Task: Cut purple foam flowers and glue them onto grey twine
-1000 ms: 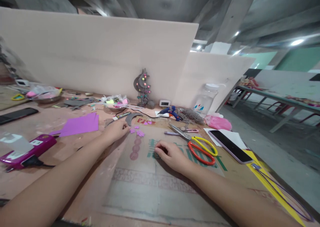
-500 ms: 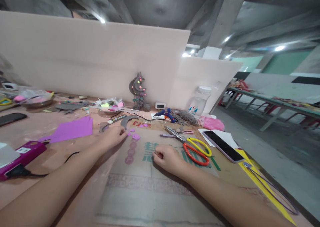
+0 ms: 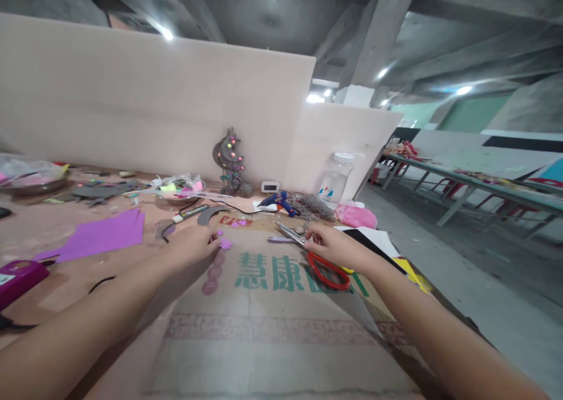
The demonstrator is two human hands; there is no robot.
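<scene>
My left hand rests on the edge of a printed cardboard sheet, its fingers drawn together with their tips on a small purple foam flower. My right hand reaches over the red-and-yellow-handled scissors, with its fingers pinched near the scissor blades. What they pinch is too small to make out. A grey foam crescent lies just beyond the left hand.
Purple foam sheets and a magenta device lie at the left. At the back stand a moon ornament, a blue glue gun, a plastic bottle and a pink bag. The table edge drops off at the right.
My right hand left its spot on the cardboard and moved forward and right, over the scissors. The left hand stayed by the purple flowers. The view turned right.
</scene>
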